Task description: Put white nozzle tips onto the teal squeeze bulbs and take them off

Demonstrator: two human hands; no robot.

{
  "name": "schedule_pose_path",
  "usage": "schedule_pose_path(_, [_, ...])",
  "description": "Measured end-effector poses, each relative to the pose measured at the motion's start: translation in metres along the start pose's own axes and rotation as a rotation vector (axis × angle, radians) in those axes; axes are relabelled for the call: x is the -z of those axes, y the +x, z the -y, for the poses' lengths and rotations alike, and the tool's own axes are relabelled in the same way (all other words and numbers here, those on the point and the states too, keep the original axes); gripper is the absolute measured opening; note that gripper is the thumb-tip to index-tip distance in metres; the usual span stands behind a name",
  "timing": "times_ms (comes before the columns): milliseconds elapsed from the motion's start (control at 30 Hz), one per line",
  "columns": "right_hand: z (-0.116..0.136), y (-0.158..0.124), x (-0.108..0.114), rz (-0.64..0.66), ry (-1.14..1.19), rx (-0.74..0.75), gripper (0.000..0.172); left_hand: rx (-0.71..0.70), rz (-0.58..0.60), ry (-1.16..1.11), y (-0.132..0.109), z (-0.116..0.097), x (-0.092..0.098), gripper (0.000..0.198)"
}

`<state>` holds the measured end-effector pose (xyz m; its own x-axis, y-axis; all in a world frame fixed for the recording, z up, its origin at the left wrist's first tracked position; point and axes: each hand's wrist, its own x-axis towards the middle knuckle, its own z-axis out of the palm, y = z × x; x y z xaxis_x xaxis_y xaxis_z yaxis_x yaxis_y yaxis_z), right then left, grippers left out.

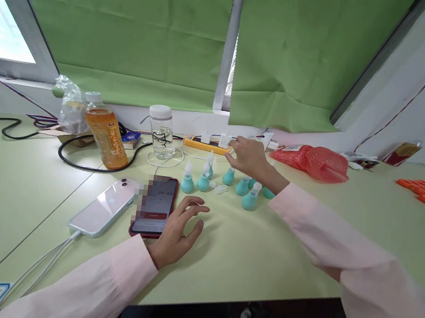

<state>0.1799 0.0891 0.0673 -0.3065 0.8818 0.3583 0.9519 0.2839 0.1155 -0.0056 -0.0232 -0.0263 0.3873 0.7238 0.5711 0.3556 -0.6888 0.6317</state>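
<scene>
Several turquoise squeeze bulbs with clear nozzles stand grouped on the table; one bulb (249, 200) is nearest the front right and another bulb (187, 182) is at the left. My right hand (250, 158) hovers over the group, just above a bulb (228, 177) whose top it partly hides. Its fingers are bent, with a gap between thumb and forefinger, and I see nothing held. Small clear plastic pieces (221, 189) lie among the bulbs. My left hand (178, 230) is open, fingers curved and apart, beside a red-cased phone (157, 209) with a lit screen.
A pale phone (102, 209) with a white cable lies at left. Behind it are an orange drink bottle (106, 134), a clear lidded jar (161, 136) and a yellow power strip (204, 145). Red bubble wrap (314, 163) and orange pieces (424, 188) lie to the right.
</scene>
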Motion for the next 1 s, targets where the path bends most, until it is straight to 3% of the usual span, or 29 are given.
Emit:
schedule_pose_path(67, [0.013, -0.016, -0.006, 0.005, -0.023, 0.178, 0.030, -0.004, -0.004, 0.016, 0.000, 0.000, 0.000, 0.021])
schedule_pose_path(133, [0.026, -0.032, -0.021, 0.158, -0.055, 0.274, 0.025, -0.016, -0.003, 0.041, 0.000, 0.000, 0.000, 0.020])
schedule_pose_path(300, [0.042, -0.046, -0.067, 0.231, -0.069, 0.193, 0.023, -0.043, -0.004, 0.088, 0.000, 0.003, 0.000, 0.018])
schedule_pose_path(400, [0.044, -0.043, -0.082, 0.230, -0.051, 0.136, 0.027, -0.035, 0.005, 0.092, 0.000, 0.004, 0.001, 0.017])
schedule_pose_path(567, [0.043, -0.047, -0.084, 0.234, 0.000, 0.104, 0.028, -0.012, 0.006, 0.095, 0.000, 0.004, 0.001, 0.016])
schedule_pose_path(733, [0.041, -0.078, -0.075, 0.220, 0.054, 0.147, 0.024, 0.070, 0.068, 0.089, 0.001, 0.008, -0.003, 0.019])
schedule_pose_path(867, [0.038, -0.100, -0.077, 0.065, 0.378, 0.185, 0.014, 0.149, 0.134, 0.139, 0.002, 0.014, -0.007, 0.023])
schedule_pose_path(1000, [0.036, -0.105, -0.082, -0.051, 0.943, 0.042, 0.022, 0.203, 0.180, 0.200, 0.003, 0.018, -0.008, 0.026])
